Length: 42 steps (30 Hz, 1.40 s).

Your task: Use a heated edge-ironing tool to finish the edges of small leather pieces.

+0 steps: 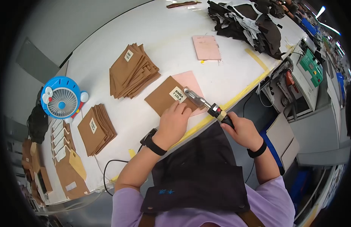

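My left hand (pixel 174 120) lies open, pressing 1 thin, floppy brown leather piece (pixel 168 99) flat on the pink mat (pixel 190 81) near the table edge, while my right hand (pixel 241 130) grips the iron tool's (pixel 205 104) handle.

Brown leather piece (pixel 166 99) — white-labelled, flat — under metal hand tool (pixel 205 106).

White worktable (pixel 156 34), yellow-taped edge; grey floor (pixel 50 22); ceiling lights (pixel 321 11).
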Motion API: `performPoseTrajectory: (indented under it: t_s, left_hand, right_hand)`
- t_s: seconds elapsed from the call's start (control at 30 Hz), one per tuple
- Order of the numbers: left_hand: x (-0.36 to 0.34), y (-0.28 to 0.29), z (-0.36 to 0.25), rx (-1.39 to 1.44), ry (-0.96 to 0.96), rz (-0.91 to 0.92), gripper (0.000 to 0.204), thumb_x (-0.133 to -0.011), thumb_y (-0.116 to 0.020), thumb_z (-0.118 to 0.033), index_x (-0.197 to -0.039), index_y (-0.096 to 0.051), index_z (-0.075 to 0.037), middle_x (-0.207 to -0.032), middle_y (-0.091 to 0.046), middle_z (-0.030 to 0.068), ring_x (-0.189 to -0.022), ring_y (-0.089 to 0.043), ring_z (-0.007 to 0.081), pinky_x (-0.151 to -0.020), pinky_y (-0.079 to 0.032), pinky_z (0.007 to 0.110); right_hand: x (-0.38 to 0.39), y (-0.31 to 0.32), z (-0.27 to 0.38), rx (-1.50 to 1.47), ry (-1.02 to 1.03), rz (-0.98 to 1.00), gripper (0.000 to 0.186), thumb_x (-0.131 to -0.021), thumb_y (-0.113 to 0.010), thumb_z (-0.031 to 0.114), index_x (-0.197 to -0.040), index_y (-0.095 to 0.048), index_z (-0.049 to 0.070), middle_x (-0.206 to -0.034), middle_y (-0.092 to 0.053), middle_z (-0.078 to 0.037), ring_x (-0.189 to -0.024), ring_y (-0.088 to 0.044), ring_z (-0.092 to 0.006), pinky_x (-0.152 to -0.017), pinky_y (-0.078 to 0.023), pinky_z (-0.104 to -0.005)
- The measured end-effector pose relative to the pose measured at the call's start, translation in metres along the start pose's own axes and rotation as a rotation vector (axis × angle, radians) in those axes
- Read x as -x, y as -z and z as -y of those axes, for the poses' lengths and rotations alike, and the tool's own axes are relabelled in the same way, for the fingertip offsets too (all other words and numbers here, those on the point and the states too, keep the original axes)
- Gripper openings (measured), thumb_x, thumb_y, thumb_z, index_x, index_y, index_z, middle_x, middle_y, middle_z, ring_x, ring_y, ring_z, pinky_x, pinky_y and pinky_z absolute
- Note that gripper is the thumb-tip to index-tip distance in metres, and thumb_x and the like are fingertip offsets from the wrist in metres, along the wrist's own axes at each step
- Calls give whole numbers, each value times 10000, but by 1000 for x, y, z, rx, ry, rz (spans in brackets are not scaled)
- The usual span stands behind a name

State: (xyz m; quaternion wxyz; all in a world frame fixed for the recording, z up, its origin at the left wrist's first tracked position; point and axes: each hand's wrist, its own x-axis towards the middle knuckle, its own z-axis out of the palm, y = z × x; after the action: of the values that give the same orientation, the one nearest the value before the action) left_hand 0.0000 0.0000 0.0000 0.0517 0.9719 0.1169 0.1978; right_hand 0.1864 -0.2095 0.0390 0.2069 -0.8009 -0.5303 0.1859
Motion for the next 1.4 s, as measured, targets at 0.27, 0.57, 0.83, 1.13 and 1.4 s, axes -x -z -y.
performPoseTrajectory:
  t_s: [0.27,0.57,0.83,1.13,1.4]
  left_hand:
    - [-9,2,-4,129,25,-52,171,-846,-703,-97,-992,-642,-34,-1162,-657,136,-1194,-607,361,-922,-537,433]
    - [4,-7,6,88,39,-66,213,-858,-717,-120,-1041,-636,-46,-1240,-640,145,-1247,-586,365,-940,-535,440]
    - [1,-6,1,102,34,-55,217,-862,-715,-127,-1052,-641,-54,-1262,-631,155,-1265,-576,373,-935,-539,455]
    - [6,-6,1,86,58,-48,227,-848,-728,-127,-1048,-648,-54,-1258,-627,151,-1266,-571,374,-926,-541,443]
    - [3,-6,2,113,44,-50,240,-848,-725,-125,-1065,-650,-56,-1251,-628,152,-1272,-567,368,-942,-541,441]
  right_hand:
    - [-72,-19,12,148,91,-47,361,-992,-604,315,-1023,-501,-29,-754,-662,-233,-728,-667,-441,-651,-530,-519]
    - [-65,0,32,257,33,48,366,-1000,-583,320,-987,-505,-36,-730,-663,-228,-704,-673,-435,-642,-536,-518]
    - [-106,-16,28,296,119,-62,375,-1002,-597,324,-985,-498,-37,-747,-658,-237,-694,-660,-449,-624,-534,-513]
    - [-79,-2,39,389,35,63,343,-991,-601,305,-967,-505,-23,-702,-675,-191,-668,-688,-406,-595,-547,-494]
    - [-109,-23,37,379,130,-64,332,-995,-600,292,-960,-502,-23,-692,-673,-200,-661,-691,-404,-591,-555,-486]
